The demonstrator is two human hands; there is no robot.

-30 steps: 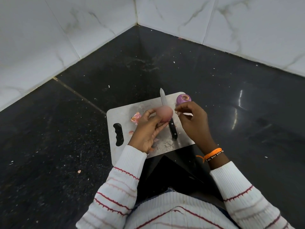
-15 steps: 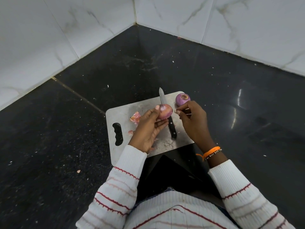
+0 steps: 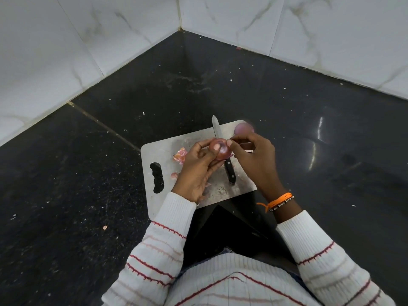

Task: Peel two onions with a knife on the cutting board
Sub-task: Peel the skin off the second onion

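The onion (image 3: 221, 150) we are working on sits in our left hand (image 3: 197, 171), raised a little above the cutting board (image 3: 220, 191), with the thumb across its near face and the fingers cupped behind; we judge it light, firm and round, so it will want to roll or twist in the palm, and the bared flesh, glossy pink here, is likely slick; the sound hold is the one it has now, cradled around its middle, leaving the top end free for picking; the dry outer skin is thin and brittle and should tear off in scraps, not in one sheet.

Largest first: the dark stone bench (image 3: 88, 173) carries the pale steel-grey cutting board with its handle slot at the left; on the board lies the knife (image 3: 223, 151), black handle toward us and blade pointing away, untouched; our right hand (image 3: 254, 160) is curled, finger and thumb pinched together at the onion's top edge, seemingly nipping a bit of skin, though the skin itself is too small to make out; the second onion (image 3: 244, 129), purple and blurred, rests at the board's far right corner; pink peel scraps (image 3: 180, 155) lie on the board just left of our left hand.
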